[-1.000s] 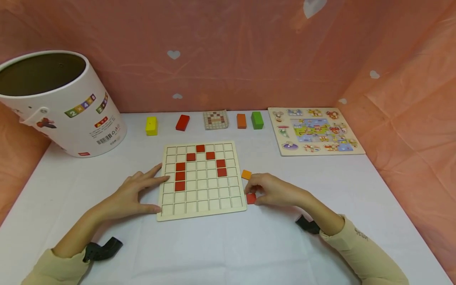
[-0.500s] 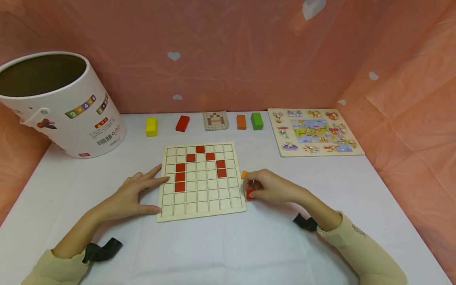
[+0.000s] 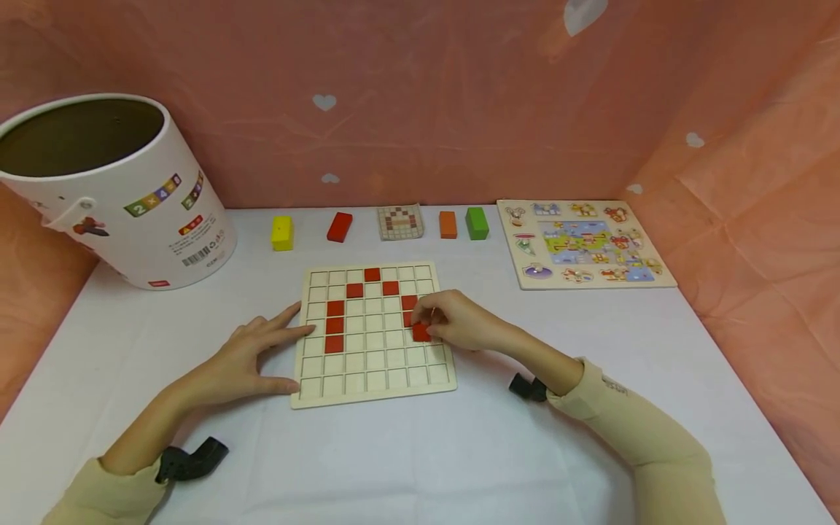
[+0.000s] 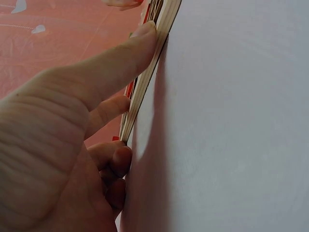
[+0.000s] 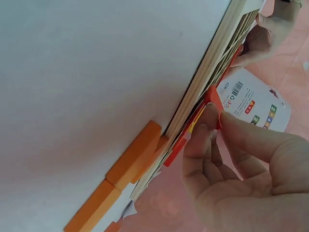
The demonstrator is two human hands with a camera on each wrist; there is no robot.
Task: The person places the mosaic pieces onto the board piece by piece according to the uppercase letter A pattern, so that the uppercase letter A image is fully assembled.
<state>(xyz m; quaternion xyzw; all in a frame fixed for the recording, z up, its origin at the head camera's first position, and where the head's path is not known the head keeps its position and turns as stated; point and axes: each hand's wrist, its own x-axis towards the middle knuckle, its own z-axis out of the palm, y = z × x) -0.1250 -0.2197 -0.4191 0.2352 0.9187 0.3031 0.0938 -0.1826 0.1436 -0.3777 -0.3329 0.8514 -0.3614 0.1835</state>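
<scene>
Over the grid board (image 3: 370,379), your right hand (image 3: 453,321) pinches a red tile (image 3: 421,332); tilted, it could jam, though your flat left hand (image 3: 246,357) steadies the board.

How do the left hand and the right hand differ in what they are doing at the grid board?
The left hand rests with straight fingers against the grid board's left edge and holds nothing. The right hand is over the board's right side, its fingers curled, pinching a red tile. Both hands touch or hover at the same board.
</scene>
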